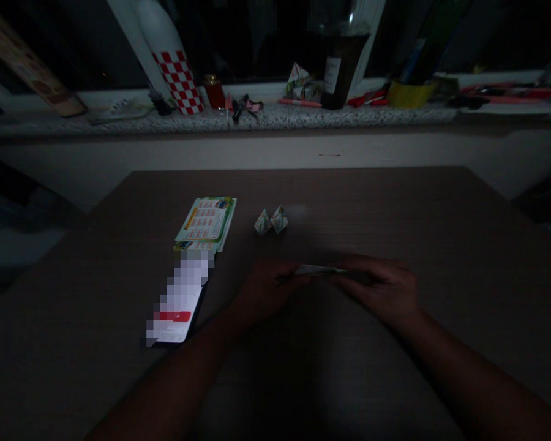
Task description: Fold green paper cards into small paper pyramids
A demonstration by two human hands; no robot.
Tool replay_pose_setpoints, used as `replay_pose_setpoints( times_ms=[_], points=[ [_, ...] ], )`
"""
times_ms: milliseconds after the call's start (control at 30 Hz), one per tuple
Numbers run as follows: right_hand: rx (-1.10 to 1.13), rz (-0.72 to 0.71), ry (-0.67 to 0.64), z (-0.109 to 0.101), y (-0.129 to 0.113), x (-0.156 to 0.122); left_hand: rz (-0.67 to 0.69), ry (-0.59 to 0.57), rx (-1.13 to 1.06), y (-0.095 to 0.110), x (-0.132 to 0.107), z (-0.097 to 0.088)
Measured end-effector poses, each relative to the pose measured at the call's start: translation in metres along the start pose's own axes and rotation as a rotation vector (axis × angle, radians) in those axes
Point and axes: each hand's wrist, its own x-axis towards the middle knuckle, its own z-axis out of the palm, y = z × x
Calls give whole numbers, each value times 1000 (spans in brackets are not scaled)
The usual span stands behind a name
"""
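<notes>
Both my hands rest low on a dark wooden table (395, 202) in dim light. My left hand (266, 293) and my right hand (381, 291) pinch the two ends of a small flat piece of folded paper (319, 269) between them. Beyond the hands lie two small folded paper shapes (270, 220), side by side. To the left lies a stack of printed leaflets (206, 223), and a lit phone (179, 306) lies just below it.
Behind the table runs a granite windowsill (211, 119) with a red-and-white checked bottle (168, 55), a small red jar (214, 92), a dark bottle (340, 67), a yellow tape roll (411, 93), pens and more folded paper (300, 82).
</notes>
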Motion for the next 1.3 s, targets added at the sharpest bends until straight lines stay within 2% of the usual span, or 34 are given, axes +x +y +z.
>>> replay_pose_setpoints(
  times_ms=[267, 400, 600, 733, 833, 967, 1133, 1300],
  points=[
    [79, 113, 11, 3, -3, 1, -54, -30, -111, 0, 1, 2],
    [146, 297, 8, 5, -4, 1, -92, -61, -174, -3, 1, 4],
    [388, 634, -55, 11, -10, 6, -168, -53, -321, -5, 1, 12],
    [581, 744, -27, 18, -9, 4, -204, -74, -524, -2, 2, 17],
    [669, 765, -46, 24, -8, 1, -218, -60, -663, 1, 3, 18],
    [657, 744, -114, 25, -11, 1, -234, -31, -701, 6, 4, 18],
    [583, 665, -123, 20, -18, 4, -222, -95, -802, 3, 4, 18],
    [599, 612, -172, 18, -12, -2, -204, -157, -839, 0, 3, 17]
  ],
)
